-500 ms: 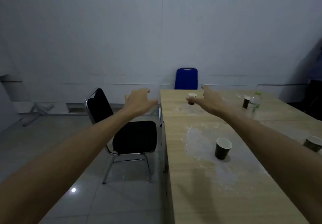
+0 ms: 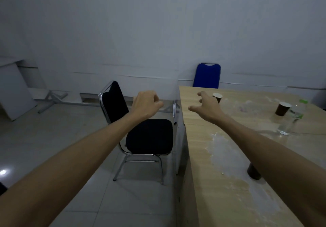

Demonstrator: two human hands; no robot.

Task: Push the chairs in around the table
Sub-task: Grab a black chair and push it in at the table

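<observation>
Left hand (image 2: 145, 105) loosely curled, right hand (image 2: 207, 107) spread, both empty; best grip the black chair (image 2: 141, 126) backrest, pushing squarely toward the table (image 2: 220, 182).

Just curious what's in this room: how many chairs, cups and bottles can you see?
Chairs: 2, black and blue
Cups: 3, far, right, and near, partly hidden by the arm
Bottles: 1
Total: 6

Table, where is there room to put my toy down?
The table is bare along its near left edge and between the right hand and the white smear. It's crowded far right, around the cups and bottle.
</observation>
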